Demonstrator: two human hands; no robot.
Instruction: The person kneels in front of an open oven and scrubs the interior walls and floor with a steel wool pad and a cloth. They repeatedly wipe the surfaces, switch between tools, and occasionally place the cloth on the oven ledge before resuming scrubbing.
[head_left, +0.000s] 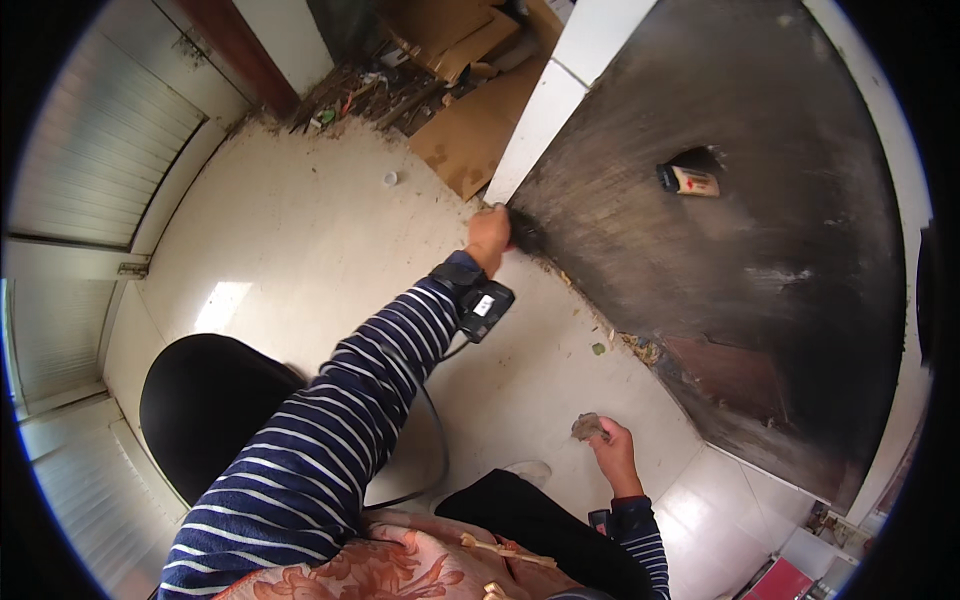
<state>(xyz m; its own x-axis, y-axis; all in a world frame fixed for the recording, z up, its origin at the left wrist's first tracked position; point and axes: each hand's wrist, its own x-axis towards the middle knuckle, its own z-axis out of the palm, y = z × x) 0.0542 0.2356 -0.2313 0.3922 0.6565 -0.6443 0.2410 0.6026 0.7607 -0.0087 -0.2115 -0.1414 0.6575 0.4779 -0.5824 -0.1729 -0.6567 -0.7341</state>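
My left hand (489, 232), reaching far forward, is closed around a dark tool (526, 231) that looks like a brush; blur and the fist hide most of it. The tool meets the corner where a white tiled edge (536, 127), the pale floor (315, 225) and a dark stained surface (600, 187) come together. Nearer my body, my right hand (616, 450) pinches a crumpled grey-brown scrap (588, 426), perhaps cloth or paper, above the floor. Leaf bits and crumbs (637, 348) lie along the dark surface's edge.
A capped bottle (694, 182) lies on the dark surface. Cardboard (472, 127) and loose debris (367, 97) fill the far end. A small white cup or cap (390, 178) sits on the floor. Panelled doors (112, 127) line the left; a cable (442, 442) hangs by my left arm.
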